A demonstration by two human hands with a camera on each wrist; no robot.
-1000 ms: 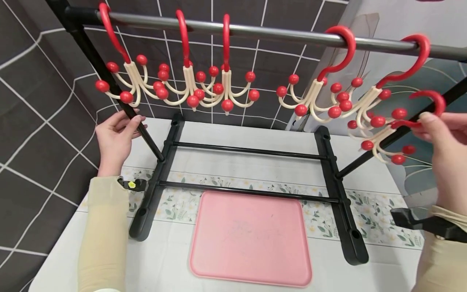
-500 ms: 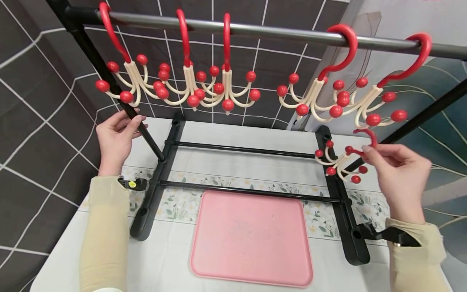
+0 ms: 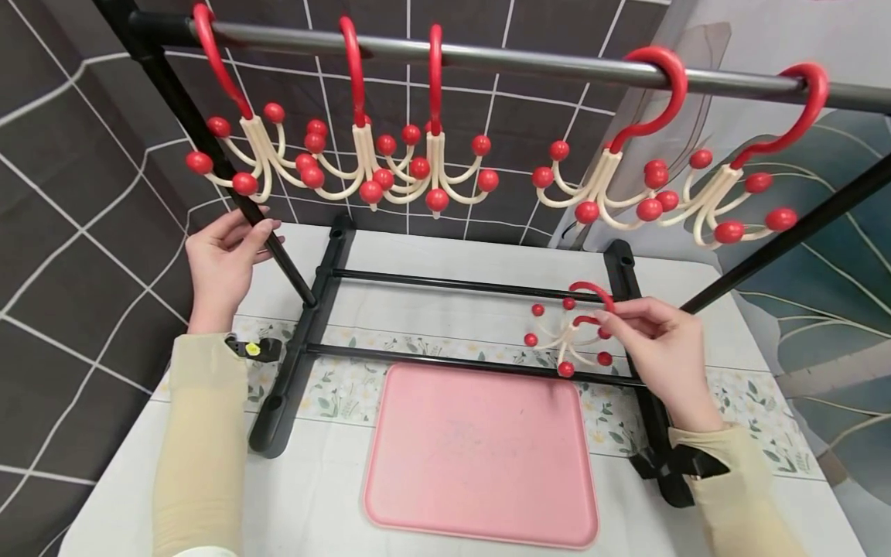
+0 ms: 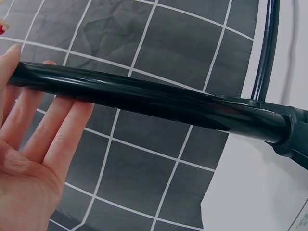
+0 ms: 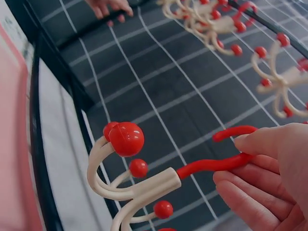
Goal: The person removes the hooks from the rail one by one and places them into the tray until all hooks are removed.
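Observation:
My right hand (image 3: 654, 340) pinches the red hook of a cream multi-prong hanger with red ball tips (image 3: 567, 336), held just above the pink mat's far right corner. The right wrist view shows the same hanger (image 5: 144, 185) close up, its red hook between my fingertips (image 5: 262, 144). My left hand (image 3: 223, 259) rests with straight fingers against the rack's slanted black left post (image 3: 230, 182); in the left wrist view the fingers (image 4: 33, 120) lie behind the post (image 4: 144, 98). Several more such hangers (image 3: 362, 155) hang from the grey rail (image 3: 487, 58).
A black rack base with two cross bars (image 3: 459, 286) stands on the white table (image 3: 487, 317). A pink mat (image 3: 480, 456) lies in front of it. Dark tiled wall (image 3: 63, 193) is on the left, a leaf-print panel (image 3: 828, 286) on the right.
My right hand has carried the loose hanger from the right end of the rail down and left, to just above the mat's far right corner. The left hand has stayed on the post.

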